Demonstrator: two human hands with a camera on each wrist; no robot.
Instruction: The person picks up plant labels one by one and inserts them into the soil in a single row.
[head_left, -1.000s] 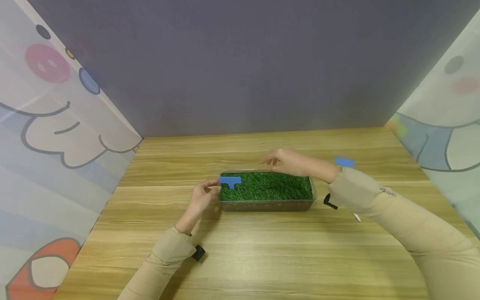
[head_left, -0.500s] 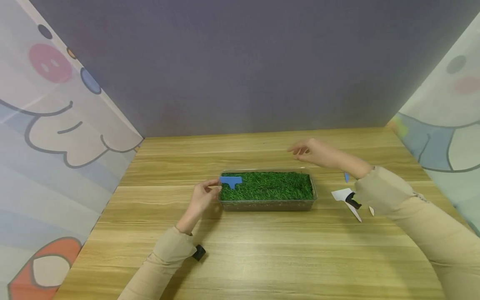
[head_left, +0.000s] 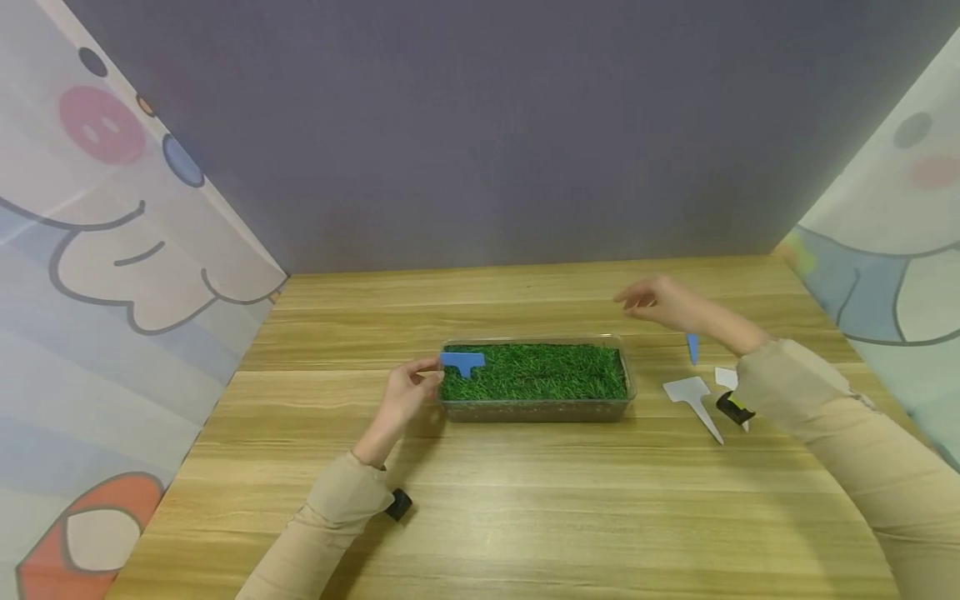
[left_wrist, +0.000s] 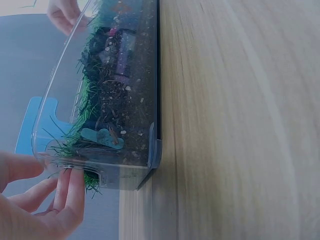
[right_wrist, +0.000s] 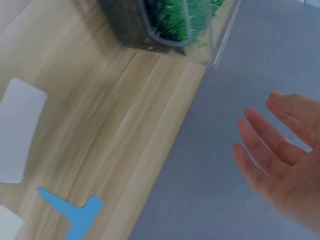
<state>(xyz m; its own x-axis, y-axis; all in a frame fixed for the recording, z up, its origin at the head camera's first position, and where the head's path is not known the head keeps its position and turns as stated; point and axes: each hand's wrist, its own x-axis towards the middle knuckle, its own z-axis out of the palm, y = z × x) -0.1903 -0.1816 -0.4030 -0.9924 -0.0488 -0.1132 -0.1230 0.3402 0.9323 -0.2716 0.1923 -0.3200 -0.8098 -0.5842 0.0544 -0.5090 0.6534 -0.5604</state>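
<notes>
A clear plastic box (head_left: 536,412) of dark soil, topped with green grass (head_left: 547,371), stands mid-table. From the grass at its left end rises a blue T-shaped plant label (head_left: 462,361). My left hand (head_left: 401,395) holds that end of the box at the rim, beside the label; the left wrist view shows its fingers (left_wrist: 75,192) against the end wall. Above the table behind the box's right end, my right hand (head_left: 663,304) hovers with loose fingers and nothing in them, as the right wrist view confirms.
Right of the box lie a white T-shaped plant label (head_left: 688,390), another white label (head_left: 725,377) partly hidden by the right wrist camera (head_left: 735,407), and a blue label (head_left: 693,348) partly under the right forearm. A grey wall (head_left: 517,133) bounds the wooden table (head_left: 487,500) behind.
My right hand has moved right and away from the box's back rim, uncovering the labels on the table. My left hand has stayed at the box's left end.
</notes>
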